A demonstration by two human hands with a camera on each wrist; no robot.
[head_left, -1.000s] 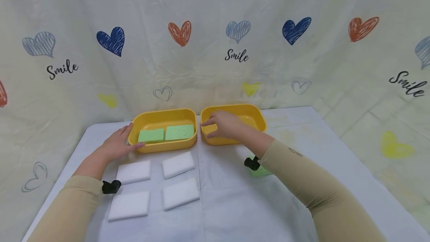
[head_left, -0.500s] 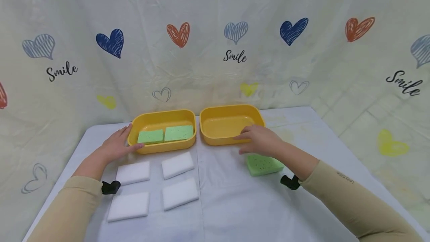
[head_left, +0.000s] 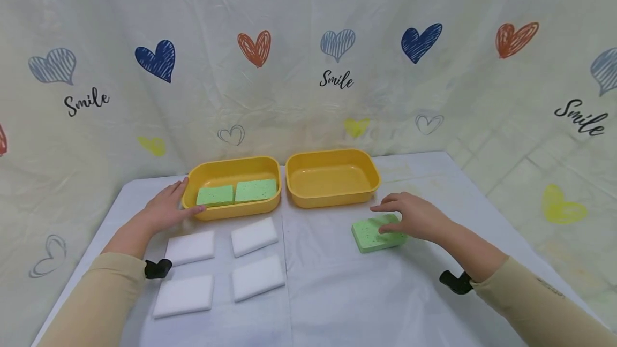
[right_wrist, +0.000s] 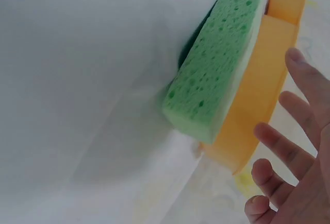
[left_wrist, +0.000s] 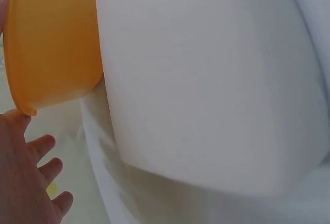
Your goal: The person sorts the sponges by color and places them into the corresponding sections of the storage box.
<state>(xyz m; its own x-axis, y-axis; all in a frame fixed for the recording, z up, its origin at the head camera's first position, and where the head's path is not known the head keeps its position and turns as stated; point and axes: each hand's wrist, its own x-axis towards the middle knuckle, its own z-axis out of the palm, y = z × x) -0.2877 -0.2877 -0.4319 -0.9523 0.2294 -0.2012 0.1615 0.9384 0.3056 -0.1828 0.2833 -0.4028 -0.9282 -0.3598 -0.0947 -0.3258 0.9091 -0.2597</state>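
My left hand (head_left: 166, 210) rests against the left yellow tray (head_left: 236, 211), its thumb at the front rim and fingers spread along the left end. Two green sponges (head_left: 256, 190) lie side by side in that tray. Beside it stands the right yellow tray (head_left: 332, 198), with a bare floor. Over the right part of the table, my right hand (head_left: 419, 217) hovers at a green sponge (head_left: 368, 233), fingers spread and thumb overlapping its top in the head view. In the right wrist view the fingers are apart from this sponge (right_wrist: 216, 59); whether the thumb touches it, I cannot tell.
Several white sponges (head_left: 258, 277) lie in two columns on the white-covered table (head_left: 337, 293), in front of the left tray. A hanging sheet (head_left: 299, 100) printed with hearts and "Smile" rises directly behind the trays.
My right hand has moved out of the right tray, rightward and nearer to me, to the green sponge on the table. The left hand has stayed at its tray.
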